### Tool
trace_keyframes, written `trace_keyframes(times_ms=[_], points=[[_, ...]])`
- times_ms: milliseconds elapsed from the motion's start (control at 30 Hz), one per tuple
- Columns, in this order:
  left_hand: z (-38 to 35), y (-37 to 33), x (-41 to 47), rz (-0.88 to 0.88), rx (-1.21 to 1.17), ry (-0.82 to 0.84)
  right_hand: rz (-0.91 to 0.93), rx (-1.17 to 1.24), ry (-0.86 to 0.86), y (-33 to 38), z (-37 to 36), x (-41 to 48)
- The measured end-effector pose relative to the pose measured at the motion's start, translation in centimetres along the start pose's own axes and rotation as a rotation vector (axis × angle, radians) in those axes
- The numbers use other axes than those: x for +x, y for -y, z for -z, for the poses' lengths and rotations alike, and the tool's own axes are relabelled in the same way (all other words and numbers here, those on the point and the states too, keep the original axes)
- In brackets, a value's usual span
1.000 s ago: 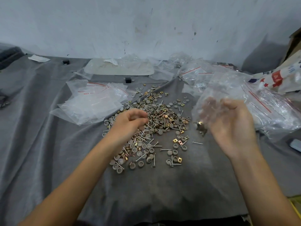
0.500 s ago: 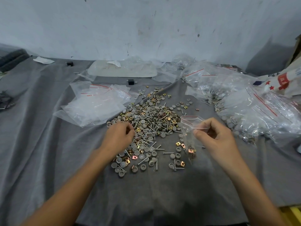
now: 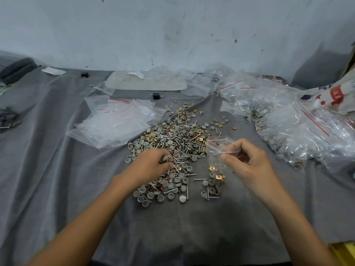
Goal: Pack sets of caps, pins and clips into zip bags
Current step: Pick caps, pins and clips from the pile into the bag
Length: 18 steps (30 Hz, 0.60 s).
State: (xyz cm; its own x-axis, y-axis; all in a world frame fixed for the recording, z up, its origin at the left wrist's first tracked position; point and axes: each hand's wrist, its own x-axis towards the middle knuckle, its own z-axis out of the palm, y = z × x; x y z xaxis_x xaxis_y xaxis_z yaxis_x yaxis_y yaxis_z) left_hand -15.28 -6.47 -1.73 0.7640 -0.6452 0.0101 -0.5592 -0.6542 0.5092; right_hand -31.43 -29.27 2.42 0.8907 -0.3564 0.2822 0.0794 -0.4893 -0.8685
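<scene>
Caps, pins and clips lie in a loose heap (image 3: 172, 143) on a grey cloth (image 3: 48, 169): round grey caps, thin metal pins, and square clips in brass and copper tones; every place below is given from this heap.

At its near left edge the left hand (image 3: 151, 164) reaches down into the pieces, fingers curled and bunched together; a grey cap (image 3: 164, 159) shows pinched between thumb and fingertips, and what else they hold I cannot tell.

Just beside the heap's right edge the right hand (image 3: 247, 162) pinches a small zip bag (image 3: 217, 156) near its mouth between thumb and forefinger, the other fingers curled loosely behind; the bag hangs with its red-lined mouth upward; a few copper and brass clips sit in its bottom, which hangs low over scattered caps at the heap's near right fringe; whether it touches them I cannot tell.

Left of the heap, touching its far left edge, lies a stack of empty zip bags (image 3: 115, 123); right of the heap and apart from it, a large pile of filled bags (image 3: 307, 135) spreads across the cloth; beyond that pile sits a printed sack (image 3: 334, 95) with red stars.

Behind the heap stands a small black block (image 3: 156, 96); farther behind lies a flat pale sheet (image 3: 146, 83) near the scuffed wall (image 3: 172, 25).
</scene>
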Motion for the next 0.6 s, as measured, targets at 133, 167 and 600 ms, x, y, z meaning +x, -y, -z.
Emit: trace_keyframes(times_ms=[133,167,600], points=[[1.1,0.7,0.4,0.058,-0.162,-0.07,0.002,-0.041,0.001,0.1,0.0,0.0],[1.3,0.9,0.4,0.072,-0.209,-0.075,0.0,-0.054,0.006,0.2,-0.2,0.0],[2.8,0.9,0.5,0.173,-0.542,-0.151,0.123,-0.316,0.182,1.9,-1.6,-0.6]])
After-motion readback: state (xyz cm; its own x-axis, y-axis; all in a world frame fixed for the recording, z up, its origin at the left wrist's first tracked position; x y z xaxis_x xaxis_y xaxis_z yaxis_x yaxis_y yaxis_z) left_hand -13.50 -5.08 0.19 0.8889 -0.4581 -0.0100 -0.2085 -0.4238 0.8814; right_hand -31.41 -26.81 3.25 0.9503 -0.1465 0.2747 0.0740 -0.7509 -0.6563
